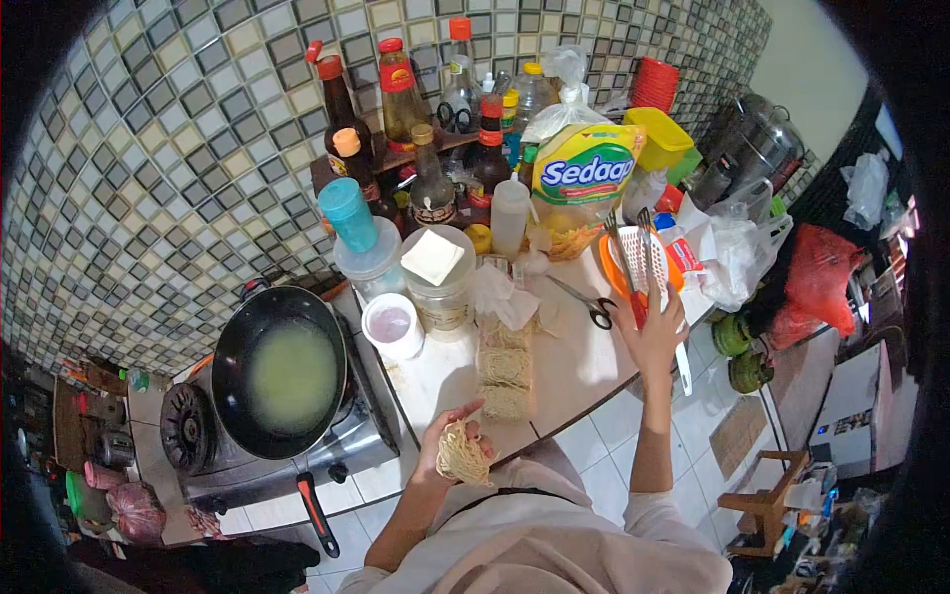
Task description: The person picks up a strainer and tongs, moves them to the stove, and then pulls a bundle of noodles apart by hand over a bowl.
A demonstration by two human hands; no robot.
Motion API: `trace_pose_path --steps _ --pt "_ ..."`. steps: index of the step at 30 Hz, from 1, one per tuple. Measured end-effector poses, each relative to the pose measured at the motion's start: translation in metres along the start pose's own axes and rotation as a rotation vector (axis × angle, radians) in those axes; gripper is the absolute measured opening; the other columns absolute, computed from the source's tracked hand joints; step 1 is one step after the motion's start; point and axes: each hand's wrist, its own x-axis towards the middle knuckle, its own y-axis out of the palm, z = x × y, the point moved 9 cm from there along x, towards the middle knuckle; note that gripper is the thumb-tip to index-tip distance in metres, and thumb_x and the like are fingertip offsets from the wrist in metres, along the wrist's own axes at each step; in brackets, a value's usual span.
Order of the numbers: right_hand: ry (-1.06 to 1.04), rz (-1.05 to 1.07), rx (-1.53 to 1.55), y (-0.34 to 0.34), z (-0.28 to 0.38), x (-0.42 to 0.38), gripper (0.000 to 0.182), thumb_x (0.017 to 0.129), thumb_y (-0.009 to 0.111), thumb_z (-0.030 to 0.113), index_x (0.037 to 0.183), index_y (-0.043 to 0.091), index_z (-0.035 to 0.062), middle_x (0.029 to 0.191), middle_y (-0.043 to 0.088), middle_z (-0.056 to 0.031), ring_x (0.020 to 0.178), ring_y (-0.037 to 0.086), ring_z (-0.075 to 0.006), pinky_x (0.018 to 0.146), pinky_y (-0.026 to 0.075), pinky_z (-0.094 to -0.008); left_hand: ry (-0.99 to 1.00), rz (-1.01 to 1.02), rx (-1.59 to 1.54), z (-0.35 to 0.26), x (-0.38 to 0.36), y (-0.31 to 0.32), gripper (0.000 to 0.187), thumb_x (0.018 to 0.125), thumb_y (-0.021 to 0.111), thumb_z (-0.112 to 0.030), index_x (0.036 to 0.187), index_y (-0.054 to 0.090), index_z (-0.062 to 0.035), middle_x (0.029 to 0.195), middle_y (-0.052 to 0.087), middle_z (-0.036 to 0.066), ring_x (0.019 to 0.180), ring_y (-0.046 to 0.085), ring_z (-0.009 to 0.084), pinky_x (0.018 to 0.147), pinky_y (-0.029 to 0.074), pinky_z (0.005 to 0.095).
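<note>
Bare hands over a white-tiled bench (584,366): my left hand (433,455) is closed lightly round a pale, tangled cake of dry noodles (463,455), held at the near edge, in front of my body. My right hand (653,332) reaches farther out, its fingers about the red handle (638,309) of a dark-tined metal utensil; whether they grip it or only touch it I cannot tell. For sound handling, I judge, the left fingers should cup the cake loosely, since a hard squeeze would snap strands; the right should take a single handle and draw it clear of its neighbours, away from the black-handled scissors (600,317) lying just beside my thumb. Containers: beyond the right fingers, an orange plastic basket (604,259) with upright utensils, among them a white perforated one (648,259). To the left of my left fingers, a deep black wok (230,337) on a steel stove holds pale yellow-green liquid (297,381). Beyond those fingers, a small white round tub (401,346) stands open, its contents unclear, beside a clear lidded jar (445,309) bearing a white square block (432,257). Just to their right lie more noodle cakes (505,401) in a row.
</note>
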Motion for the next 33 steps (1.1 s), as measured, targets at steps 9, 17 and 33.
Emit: trace_pose_path --steps 9,17,33 --pt "0.342 0.501 -0.097 0.058 -0.102 -0.001 0.088 0.052 0.069 0.044 0.124 0.025 0.0203 0.124 0.028 -0.0201 0.109 0.038 -0.0362 0.082 0.027 -0.0597 0.029 0.033 -0.091 0.007 0.018 0.016 0.035 0.08 0.04 -0.028 0.106 0.046 -0.0058 0.055 0.051 0.005 0.054 0.052 0.0283 0.055 0.041 0.0411" --pt "0.149 0.445 0.148 0.084 -0.114 0.003 0.066 0.055 0.067 0.041 0.105 0.039 0.0068 0.094 0.052 -0.0206 0.085 0.054 -0.0351 0.069 0.043 -0.0404 0.1 -0.016 -0.095 0.018 0.015 0.012 0.033 0.078 0.044 -0.027 0.102 0.049 -0.0055 0.054 0.051 0.005 0.053 0.052 0.0281 0.054 0.042 0.0407" --pt "0.187 0.083 0.723 0.002 -0.127 -0.062 0.064 0.066 0.053 0.007 0.123 0.028 -0.0016 0.118 0.041 -0.0169 0.107 0.042 -0.026 0.089 0.031 -0.0314 -0.003 0.025 -0.027 0.043 -0.007 0.002 0.035 0.082 0.036 -0.024 0.108 0.045 -0.0014 0.056 0.051 0.006 0.053 0.053 0.0271 0.052 0.045 0.0408"
